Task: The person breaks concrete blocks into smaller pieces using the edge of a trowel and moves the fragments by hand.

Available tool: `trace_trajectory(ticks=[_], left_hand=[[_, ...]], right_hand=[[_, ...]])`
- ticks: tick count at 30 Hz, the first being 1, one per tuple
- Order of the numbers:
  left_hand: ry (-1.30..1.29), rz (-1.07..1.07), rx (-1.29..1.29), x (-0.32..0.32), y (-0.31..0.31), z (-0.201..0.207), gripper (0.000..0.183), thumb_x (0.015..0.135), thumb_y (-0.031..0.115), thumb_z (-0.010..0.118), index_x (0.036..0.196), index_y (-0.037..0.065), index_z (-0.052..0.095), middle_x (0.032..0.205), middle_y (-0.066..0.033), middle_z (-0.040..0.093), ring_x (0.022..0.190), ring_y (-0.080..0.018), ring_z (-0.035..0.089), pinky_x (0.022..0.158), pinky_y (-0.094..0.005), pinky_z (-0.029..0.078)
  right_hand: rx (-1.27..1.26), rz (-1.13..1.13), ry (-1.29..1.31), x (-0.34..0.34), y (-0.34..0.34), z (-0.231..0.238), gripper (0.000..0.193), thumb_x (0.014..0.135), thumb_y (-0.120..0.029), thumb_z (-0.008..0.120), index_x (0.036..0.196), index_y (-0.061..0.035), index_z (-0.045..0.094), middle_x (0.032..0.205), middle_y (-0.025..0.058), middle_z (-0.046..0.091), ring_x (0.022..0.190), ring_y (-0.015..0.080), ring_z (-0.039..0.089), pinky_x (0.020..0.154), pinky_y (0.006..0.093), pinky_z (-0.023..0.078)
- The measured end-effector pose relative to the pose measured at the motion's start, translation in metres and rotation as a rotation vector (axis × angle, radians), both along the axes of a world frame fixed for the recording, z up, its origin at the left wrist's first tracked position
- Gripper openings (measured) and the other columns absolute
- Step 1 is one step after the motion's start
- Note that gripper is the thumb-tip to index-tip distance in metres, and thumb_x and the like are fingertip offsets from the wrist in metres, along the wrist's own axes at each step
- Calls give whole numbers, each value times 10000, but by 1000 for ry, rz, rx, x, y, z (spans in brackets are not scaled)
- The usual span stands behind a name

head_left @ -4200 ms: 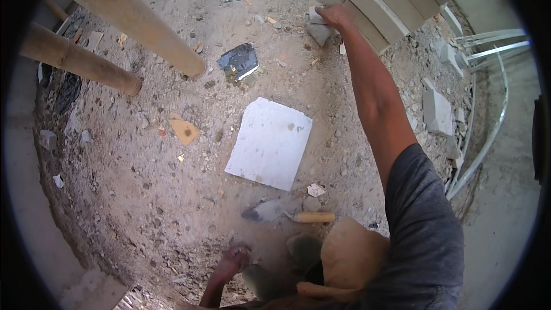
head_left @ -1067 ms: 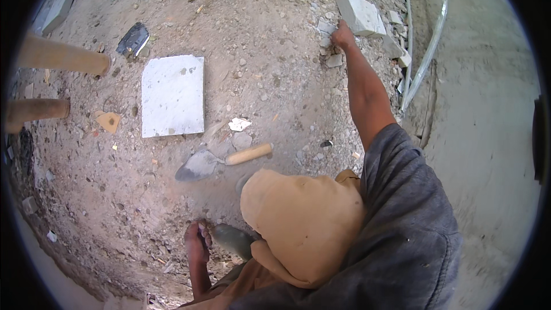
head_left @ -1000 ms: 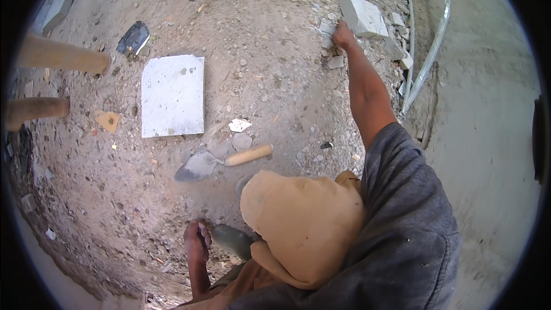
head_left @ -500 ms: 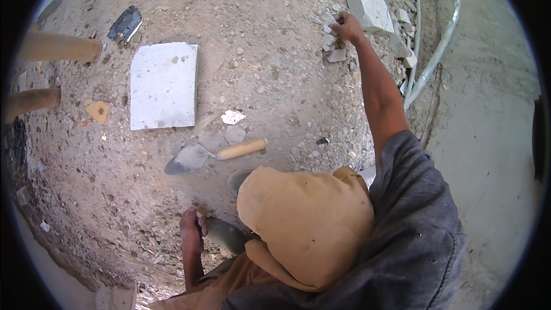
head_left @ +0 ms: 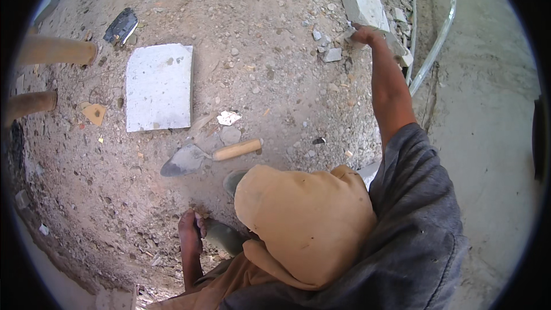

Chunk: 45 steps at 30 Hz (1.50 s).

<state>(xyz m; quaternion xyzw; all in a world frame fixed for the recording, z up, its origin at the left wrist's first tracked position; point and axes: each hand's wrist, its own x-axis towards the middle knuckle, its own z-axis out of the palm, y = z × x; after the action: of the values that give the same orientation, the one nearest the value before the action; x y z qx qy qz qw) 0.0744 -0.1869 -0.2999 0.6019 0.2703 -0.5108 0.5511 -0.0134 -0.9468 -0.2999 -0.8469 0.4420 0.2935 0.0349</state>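
My right arm stretches far forward to the rubble at the upper right. There my right hand [head_left: 365,35] is closed, with a flat grey piece of rubble [head_left: 346,34] at its fingertips. Just behind it lies a broken pale block [head_left: 367,8], and a smaller grey chunk [head_left: 332,55] sits nearer me. My left hand [head_left: 191,227] is low beside my boot [head_left: 225,236], fingers curled; whatever they may hold is hidden. A pointing trowel [head_left: 189,159] with a wooden handle rests on the ground between my hands, nearest to my knee.
Left of centre, a flat whitish slab [head_left: 159,87] lies on the gravelly ground. Two wooden posts [head_left: 63,50] stand at the left edge. A black broken plastic piece [head_left: 121,26] lies beyond the slab. On the right, a bent metal strip [head_left: 439,43] runs along a grey wall [head_left: 488,155].
My right hand has shifted right and slightly nearer, away from the small chunks, with the flat grey piece at its fingers. The left hand keeps its place; the view has drifted slightly.
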Motion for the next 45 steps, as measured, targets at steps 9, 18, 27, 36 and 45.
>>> trace_trajectory(ticks=[9,18,27,36,45], left_hand=[[-21,-7,-23,1,-4,5,249,964,291,461,784,120,459,568,0,451,415,-95,399,381,-223,322],[23,20,21,1,-2,0,233,970,277,453,799,120,457,572,1,445,423,-95,402,373,-224,329],[35,11,6,0,1,-5,238,965,291,468,797,123,460,570,4,444,419,-94,403,367,-220,328],[7,26,-4,3,-3,4,237,968,284,467,796,121,468,572,6,450,417,-86,397,368,-217,319],[-22,0,-5,5,7,1,247,971,288,452,789,121,465,567,8,439,415,-90,389,376,-221,311]], right_hand=[[-29,77,69,-21,-4,-28,929,597,-302,793,1416,-133,387,1273,230,541,1196,350,512,1001,397,421],[217,-71,374,-17,27,14,877,590,-381,834,1311,-33,476,1263,221,546,1157,332,533,971,409,432],[-28,8,-445,-81,86,-2,815,516,-300,867,1170,12,495,1149,263,546,1023,382,558,931,406,436],[16,-48,-551,-81,94,-24,900,608,-146,805,1382,-63,355,1313,243,478,1224,369,474,1025,371,392],[52,-62,-687,-76,80,-25,689,650,-190,734,1307,-162,530,1217,214,562,1054,357,597,927,384,474]])
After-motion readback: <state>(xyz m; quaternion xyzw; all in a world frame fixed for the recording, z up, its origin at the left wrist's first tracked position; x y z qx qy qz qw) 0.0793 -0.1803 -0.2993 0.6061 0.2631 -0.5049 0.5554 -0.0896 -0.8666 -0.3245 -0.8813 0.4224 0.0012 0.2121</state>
